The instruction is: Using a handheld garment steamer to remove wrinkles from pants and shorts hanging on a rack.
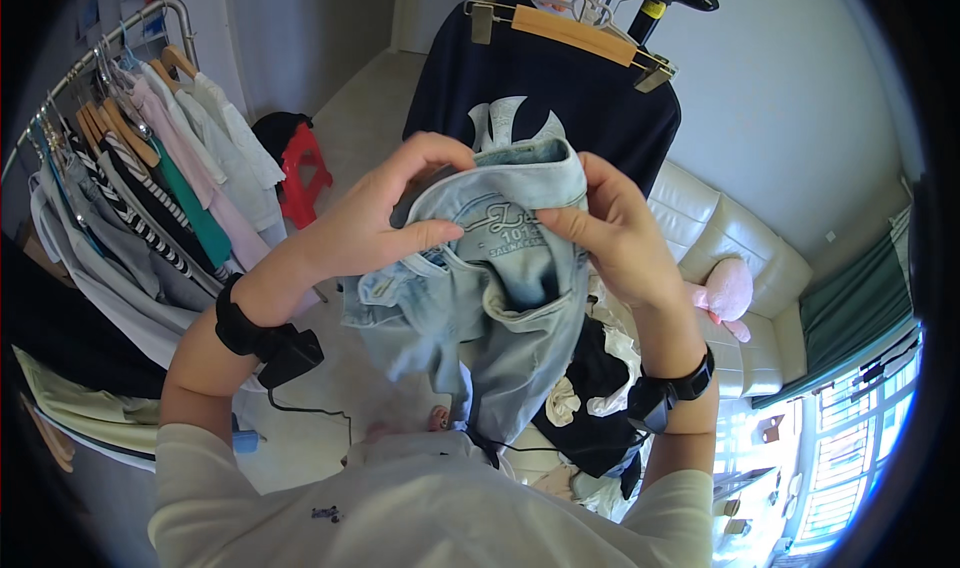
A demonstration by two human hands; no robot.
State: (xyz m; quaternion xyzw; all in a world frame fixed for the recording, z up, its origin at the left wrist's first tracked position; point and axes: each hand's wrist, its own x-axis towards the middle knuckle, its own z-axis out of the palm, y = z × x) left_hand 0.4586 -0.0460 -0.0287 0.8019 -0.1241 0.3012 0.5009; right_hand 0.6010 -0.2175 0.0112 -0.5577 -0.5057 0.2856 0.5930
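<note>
A pair of light-blue denim jeans (517, 343) hangs from both my hands, its waistband raised in front of me. My left hand (390, 200) grips the waistband on the left, thumb on the near side and fingers behind. At the other end, my right hand (619, 226) pinches the waistband, its thumb on the inner lining. Printed writing shows inside the waist, and the legs droop towards my body. Just beyond stands a dark navy garment (540, 80) with a pale design, behind a wooden clip hanger (574, 35) with metal clips.
A metal clothes rail (112, 39) full of hung garments runs along the left. Behind it is a red plastic stool (304, 170). To the right, a cream sofa (750, 268) holds a pink plush toy (727, 290). Loose clothes (600, 373) are piled below my right forearm.
</note>
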